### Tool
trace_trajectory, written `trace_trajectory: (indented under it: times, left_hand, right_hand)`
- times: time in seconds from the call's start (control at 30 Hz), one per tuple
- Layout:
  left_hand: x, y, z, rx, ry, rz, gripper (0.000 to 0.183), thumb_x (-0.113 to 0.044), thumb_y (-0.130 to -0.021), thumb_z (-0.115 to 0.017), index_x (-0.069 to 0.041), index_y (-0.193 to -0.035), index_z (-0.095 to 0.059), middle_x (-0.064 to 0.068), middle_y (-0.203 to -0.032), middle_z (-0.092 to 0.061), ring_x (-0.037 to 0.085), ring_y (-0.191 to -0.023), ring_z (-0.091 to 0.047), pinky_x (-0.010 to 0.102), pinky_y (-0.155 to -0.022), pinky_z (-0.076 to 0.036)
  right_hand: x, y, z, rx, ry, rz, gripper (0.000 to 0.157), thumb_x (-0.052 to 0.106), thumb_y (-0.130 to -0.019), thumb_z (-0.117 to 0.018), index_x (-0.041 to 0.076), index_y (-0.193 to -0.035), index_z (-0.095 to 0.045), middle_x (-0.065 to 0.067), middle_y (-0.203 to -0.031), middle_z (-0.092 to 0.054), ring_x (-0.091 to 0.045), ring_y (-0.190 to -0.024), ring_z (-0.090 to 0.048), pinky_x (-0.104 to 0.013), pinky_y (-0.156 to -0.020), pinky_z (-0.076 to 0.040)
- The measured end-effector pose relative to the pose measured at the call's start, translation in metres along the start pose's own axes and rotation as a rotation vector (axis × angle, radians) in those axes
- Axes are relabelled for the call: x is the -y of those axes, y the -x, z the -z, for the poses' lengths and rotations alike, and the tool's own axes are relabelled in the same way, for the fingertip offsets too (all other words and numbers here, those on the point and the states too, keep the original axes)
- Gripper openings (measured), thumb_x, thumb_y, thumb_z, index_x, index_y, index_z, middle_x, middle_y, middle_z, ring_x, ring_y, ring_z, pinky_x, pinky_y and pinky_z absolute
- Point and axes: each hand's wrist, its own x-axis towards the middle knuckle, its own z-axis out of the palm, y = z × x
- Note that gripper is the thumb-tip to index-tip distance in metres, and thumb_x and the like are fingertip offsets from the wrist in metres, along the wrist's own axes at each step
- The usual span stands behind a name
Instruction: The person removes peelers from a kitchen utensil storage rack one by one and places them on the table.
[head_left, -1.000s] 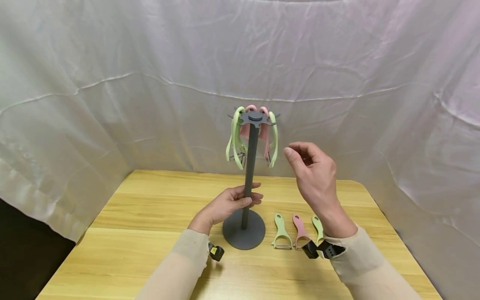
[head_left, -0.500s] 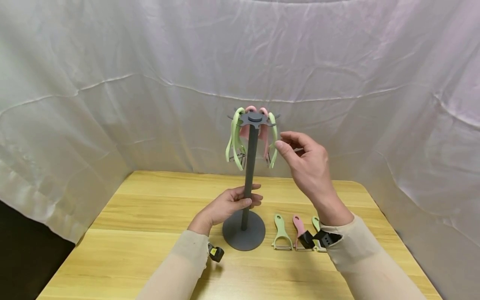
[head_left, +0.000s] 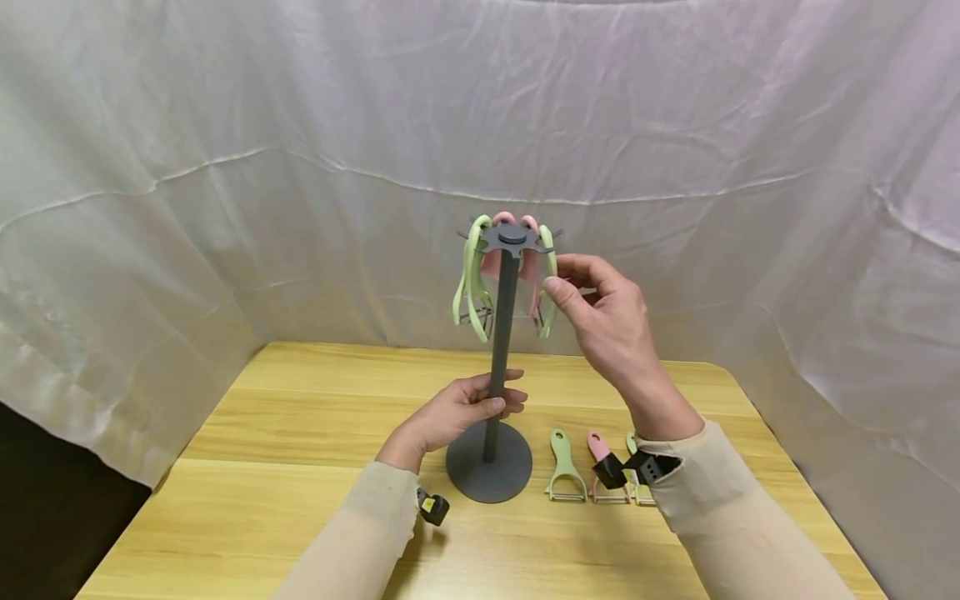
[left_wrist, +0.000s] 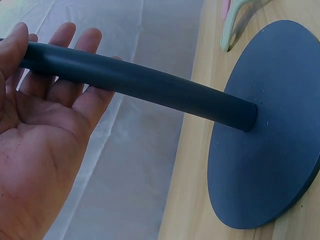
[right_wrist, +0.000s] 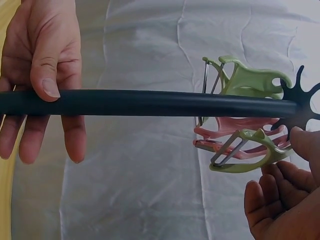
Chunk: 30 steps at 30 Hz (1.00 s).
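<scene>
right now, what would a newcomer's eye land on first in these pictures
Probably the dark gray stand, upright near mid-picture, with green and pink peelers hanging from its top. Next, the left hand holding it low down and the right hand at the rightmost hanging peeler. Three more peelers lie on the table, right of the base.

Head view evenly bright; violet tint on pale grey fabric curtain (head_left: 480, 108), two o'clock; soft shadow on yellow wooden desk (head_left: 247, 483), five o'clock. Wrist views dimmer, bluish; dark-grey round pole (left_wrist: 142, 83) looks bowed.
</scene>
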Motion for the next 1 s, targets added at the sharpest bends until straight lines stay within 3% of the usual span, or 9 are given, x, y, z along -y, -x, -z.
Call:
trace_trajectory:
  times: [0.2,0.47,0.7,1.0]
  left_hand:
    - [-0.0001,0.0002,0.0005,0.012,0.011,-0.003,0.051,-0.014,-0.111,-0.055,-0.014,-0.161,-0.046,0.025,-0.148,-0.060,0.034,-0.137,-0.061,0.041,-0.114,-0.050]
    - [-0.0006,0.0016,0.0009,0.007,-0.004,-0.008,0.051,-0.016,-0.111,-0.056,-0.016,-0.160,-0.046,0.023,-0.146,-0.062,0.033,-0.136,-0.062,0.043,-0.114,-0.050]
    - [-0.0005,0.0018,0.0013,0.017,-0.001,-0.017,0.051,-0.016,-0.111,-0.055,-0.014,-0.161,-0.045,0.030,-0.148,-0.057,0.034,-0.136,-0.062,0.044,-0.114,-0.049]
    - [0.0013,-0.0005,0.0014,0.008,-0.020,0.000,0.050,-0.019,-0.111,-0.056,-0.019,-0.160,-0.047,0.019,-0.146,-0.064,0.030,-0.136,-0.063,0.043,-0.114,-0.050]
  right_hand:
    - [0.0001,-0.0010,-0.0011,0.014,-0.015,-0.016,0.033,0.032,-0.105,-0.068,0.012,-0.132,-0.071,-0.009,-0.117,-0.071,-0.023,-0.096,-0.066,-0.031,-0.082,-0.051]
    - [-0.0007,-0.0025,-0.0025,0.034,-0.030,-0.012,0.033,0.030,-0.105,-0.068,0.011,-0.133,-0.070,-0.009,-0.116,-0.072,-0.021,-0.097,-0.065,-0.032,-0.083,-0.051]
    - [-0.0022,-0.0034,-0.0032,0.042,-0.040,-0.016,0.032,0.030,-0.105,-0.068,0.012,-0.131,-0.071,-0.008,-0.114,-0.073,-0.019,-0.098,-0.065,-0.031,-0.084,-0.052]
    - [-0.0034,-0.0028,-0.0029,0.011,-0.049,-0.013,0.030,0.027,-0.105,-0.069,0.010,-0.129,-0.071,-0.009,-0.108,-0.071,-0.019,-0.093,-0.064,-0.026,-0.078,-0.051]
